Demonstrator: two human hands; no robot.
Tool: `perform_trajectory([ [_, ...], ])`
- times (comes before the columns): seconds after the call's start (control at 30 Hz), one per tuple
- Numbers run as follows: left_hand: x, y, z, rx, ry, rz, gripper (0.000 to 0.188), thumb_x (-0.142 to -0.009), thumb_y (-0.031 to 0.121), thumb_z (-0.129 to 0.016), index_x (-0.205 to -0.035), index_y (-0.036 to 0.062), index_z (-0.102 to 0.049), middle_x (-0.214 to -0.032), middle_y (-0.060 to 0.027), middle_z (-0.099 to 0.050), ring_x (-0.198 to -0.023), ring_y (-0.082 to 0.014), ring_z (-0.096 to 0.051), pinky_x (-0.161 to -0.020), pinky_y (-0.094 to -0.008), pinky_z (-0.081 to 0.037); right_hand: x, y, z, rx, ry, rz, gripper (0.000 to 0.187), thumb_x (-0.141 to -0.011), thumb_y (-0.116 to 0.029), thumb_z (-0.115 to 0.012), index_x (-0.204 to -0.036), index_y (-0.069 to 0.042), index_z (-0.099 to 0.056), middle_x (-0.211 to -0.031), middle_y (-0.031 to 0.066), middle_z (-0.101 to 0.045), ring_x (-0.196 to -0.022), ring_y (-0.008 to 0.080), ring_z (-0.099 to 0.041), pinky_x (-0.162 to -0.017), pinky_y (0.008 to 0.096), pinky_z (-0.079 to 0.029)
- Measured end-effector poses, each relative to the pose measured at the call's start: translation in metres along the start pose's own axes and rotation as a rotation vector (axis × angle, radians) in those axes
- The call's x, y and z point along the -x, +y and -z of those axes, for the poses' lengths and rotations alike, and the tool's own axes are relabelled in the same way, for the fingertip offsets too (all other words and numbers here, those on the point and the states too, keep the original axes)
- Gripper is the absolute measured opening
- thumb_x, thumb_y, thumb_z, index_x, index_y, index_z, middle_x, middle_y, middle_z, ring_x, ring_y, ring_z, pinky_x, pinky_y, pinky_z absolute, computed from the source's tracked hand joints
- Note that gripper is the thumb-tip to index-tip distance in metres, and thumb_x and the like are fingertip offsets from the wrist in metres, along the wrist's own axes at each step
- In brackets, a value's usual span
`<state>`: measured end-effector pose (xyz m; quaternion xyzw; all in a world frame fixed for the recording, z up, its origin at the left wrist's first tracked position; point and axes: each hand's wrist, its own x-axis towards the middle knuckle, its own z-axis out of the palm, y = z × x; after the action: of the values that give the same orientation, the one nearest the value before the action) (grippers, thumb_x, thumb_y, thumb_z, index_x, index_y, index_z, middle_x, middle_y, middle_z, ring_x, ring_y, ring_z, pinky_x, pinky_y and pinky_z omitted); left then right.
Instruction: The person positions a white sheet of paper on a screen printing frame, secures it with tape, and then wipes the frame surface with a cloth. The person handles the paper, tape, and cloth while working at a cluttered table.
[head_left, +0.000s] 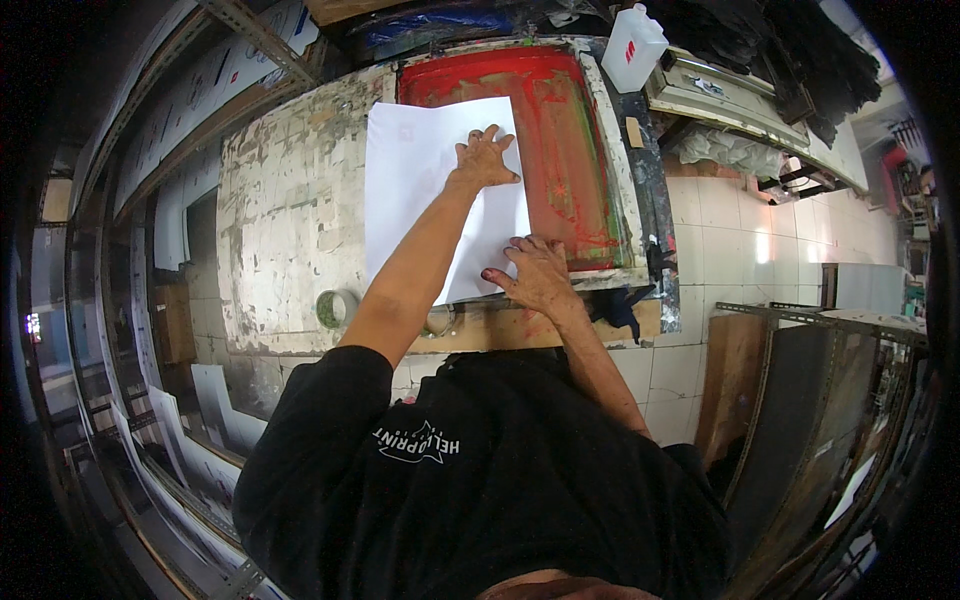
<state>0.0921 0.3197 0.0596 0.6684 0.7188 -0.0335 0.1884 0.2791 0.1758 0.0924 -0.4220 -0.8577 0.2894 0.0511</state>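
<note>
White paper, one large sheet [410, 190], lies partly across the red-stained framed screen [575, 150] and partly over the worn table [285, 190]. The left hand [487, 160] rests on its upper right part, fingers spread wide. The right hand [540, 274] sits at its lower right edge, fingers parted. A tape roll [337, 308] lies near the sheet's lower left.

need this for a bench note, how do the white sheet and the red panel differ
Colour: the white sheet is almost plain white, while the red panel is streaked with red, brown and green.
Position: the white sheet lies on top, hiding part of the red panel beneath it.
Contact: the left hand spreads over the white sheet, not the red panel's exposed part.
Both look roughly rectangular.
</note>
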Motion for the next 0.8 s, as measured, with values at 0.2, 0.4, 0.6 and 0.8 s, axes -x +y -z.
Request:
perform_trajectory([
  [0.2, -0.004, 0.006, 0.008, -0.015, -0.05, 0.051, 0.099, -0.059, 0.044, -0.082, -0.146, 0.0232, -0.039, -0.152, -0.0048, -0.029, -0.139, -0.0338, -0.028, -0.104, -0.059, -0.032, 0.0, 0.001, 0.001, 0.012, 0.029, 0.019, 0.063, -0.086, -0.063, -0.052, -0.105, -0.005, -0.068, -0.117, 0.0135, -0.061, -0.118, 0.0314, -0.05, -0.096, 0.0532, -0.033],
  [0.4, -0.007, 0.007, 0.003, 0.022, -0.022, 0.04, 0.097, -0.058, 0.038, -0.083, -0.144, 0.018, -0.042, -0.142, -0.0065, -0.037, -0.135, -0.0341, -0.031, -0.104, -0.055, -0.031, 0.001, 0.001, 0.005, -0.027, 0.029, 0.035, 0.06, -0.087, -0.059, -0.055, -0.108, -0.004, -0.067, -0.118, 0.0129, -0.061, -0.119, 0.0312, -0.049, -0.097, 0.0526, -0.032],
  [0.6, -0.004, 0.004, -0.003, 0.036, 0.029, -0.011, 0.092, -0.059, 0.036, -0.082, -0.141, 0.0157, -0.045, -0.139, -0.0063, -0.04, -0.132, -0.0317, -0.036, -0.1, -0.0533, -0.034, 0.007, 0.006, 0.009, -0.031, 0.15, 0.084, 0.059, -0.086, -0.057, -0.057, -0.111, -0.004, -0.066, -0.121, 0.0125, -0.062, -0.122, 0.0309, -0.048, -0.101, 0.0516, -0.031],
  [0.8, 0.009, -0.004, -0.007, 0.092, 0.166, -0.101, 0.078, -0.068, 0.033, -0.079, -0.138, 0.0147, -0.049, -0.14, -0.0073, -0.045, -0.129, -0.0304, -0.042, -0.101, -0.0518, -0.031, 0.016, 0.009, 0.03, -0.09, 0.271, 0.12, 0.051, -0.086, -0.05, -0.062, -0.108, -0.004, -0.067, -0.114, 0.0119, -0.064, -0.115, 0.0286, -0.053, -0.1, 0.0521, -0.032],
])
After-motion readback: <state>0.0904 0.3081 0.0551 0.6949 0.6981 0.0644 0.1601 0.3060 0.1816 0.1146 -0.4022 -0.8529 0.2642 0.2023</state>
